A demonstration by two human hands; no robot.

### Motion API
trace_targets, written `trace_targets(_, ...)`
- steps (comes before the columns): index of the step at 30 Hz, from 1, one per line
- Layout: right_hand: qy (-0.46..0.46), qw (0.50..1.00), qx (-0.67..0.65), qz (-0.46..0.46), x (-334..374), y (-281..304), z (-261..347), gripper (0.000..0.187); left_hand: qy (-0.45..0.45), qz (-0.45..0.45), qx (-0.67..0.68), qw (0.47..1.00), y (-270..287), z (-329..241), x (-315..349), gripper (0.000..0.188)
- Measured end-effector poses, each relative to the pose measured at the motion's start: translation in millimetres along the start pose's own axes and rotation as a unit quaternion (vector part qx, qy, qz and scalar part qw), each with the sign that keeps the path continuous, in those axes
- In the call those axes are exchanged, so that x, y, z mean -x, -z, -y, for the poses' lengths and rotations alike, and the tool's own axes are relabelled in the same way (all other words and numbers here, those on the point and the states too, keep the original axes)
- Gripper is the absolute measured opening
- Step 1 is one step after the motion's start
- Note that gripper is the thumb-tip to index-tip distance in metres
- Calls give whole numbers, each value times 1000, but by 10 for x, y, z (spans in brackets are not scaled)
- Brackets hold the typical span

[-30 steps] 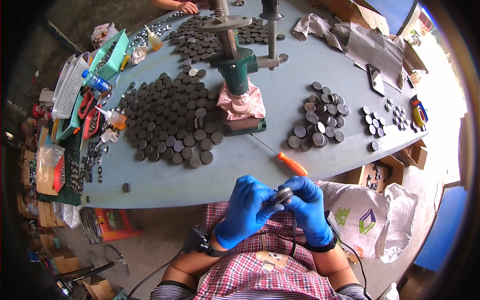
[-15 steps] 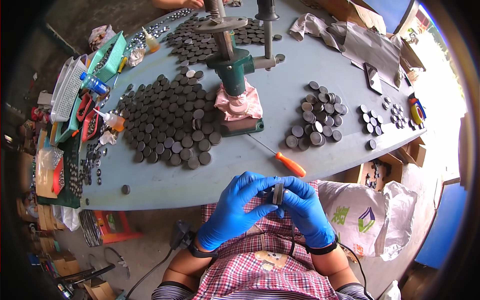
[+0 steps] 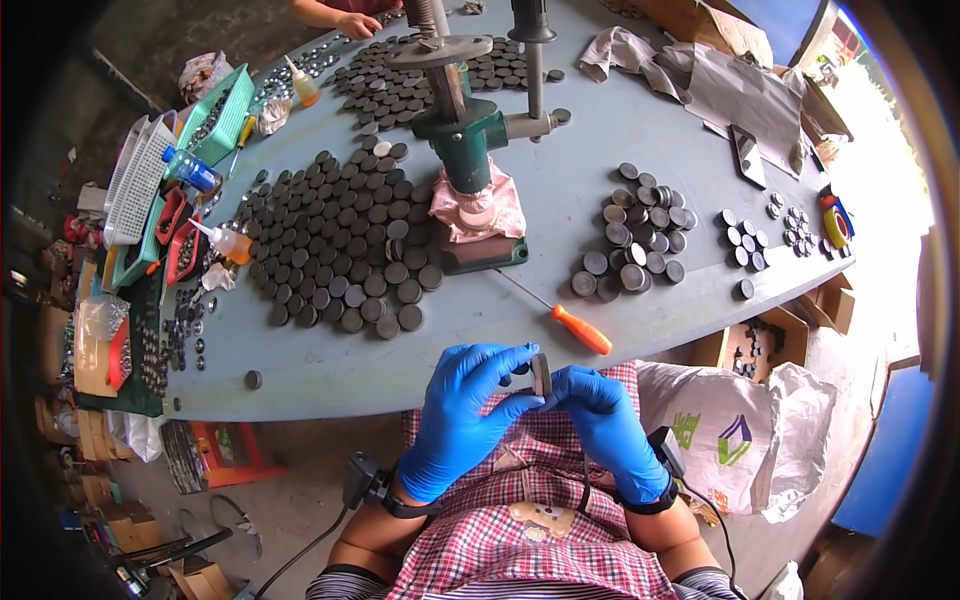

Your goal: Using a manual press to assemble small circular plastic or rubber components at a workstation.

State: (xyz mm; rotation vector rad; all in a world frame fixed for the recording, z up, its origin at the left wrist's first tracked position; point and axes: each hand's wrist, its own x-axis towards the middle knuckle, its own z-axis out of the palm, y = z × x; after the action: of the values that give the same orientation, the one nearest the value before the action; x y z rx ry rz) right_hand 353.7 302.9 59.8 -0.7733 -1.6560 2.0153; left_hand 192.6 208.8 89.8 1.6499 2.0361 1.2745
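Observation:
Above my lap, just off the table's near edge, a round dark disc (image 3: 541, 375) stands on edge, its paler rim toward me. My left hand (image 3: 462, 420), in a blue glove, pinches it between thumb and fingertips. My right hand (image 3: 608, 425), gloved alike, is closed with thumb and fingers pressed together against the disc's right side. Whatever those right fingertips hold, if anything, is hidden. Beyond my hands an orange-handled screwdriver (image 3: 580, 328) lies on the table, its shaft pointing to a green hand press (image 3: 465, 150) with pink cloth (image 3: 480, 208) around its lower part.
Many dark discs (image 3: 340, 240) cover the table left of the press. A smaller disc pile (image 3: 645, 235) lies to the right, near a phone (image 3: 746, 157). Baskets (image 3: 218, 115) and glue bottles (image 3: 228, 243) line the left side. Another person's hand (image 3: 357, 25) is at the far edge.
The disc has shifted slightly left and turned in my left fingers. My right fingers have drawn together at its side. The other person's hand has come further into view at the far edge.

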Motion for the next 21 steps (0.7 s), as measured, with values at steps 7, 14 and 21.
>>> trace_targets(7, -21, 989, -96, -115, -88, -85, 141, 31, 5, -6, -11, 1000, -23, 26, 23, 51)
trace_targets(14, -19, 991, -109, 81, -37, 94, -124, 29, -27, -21, -54, 998, 5, 17, 22, 52)
trace_targets(21, -2, 995, -75, 62, -71, 23, -78, 35, -46, -44, -44, 997, 14, 18, 53, 53)
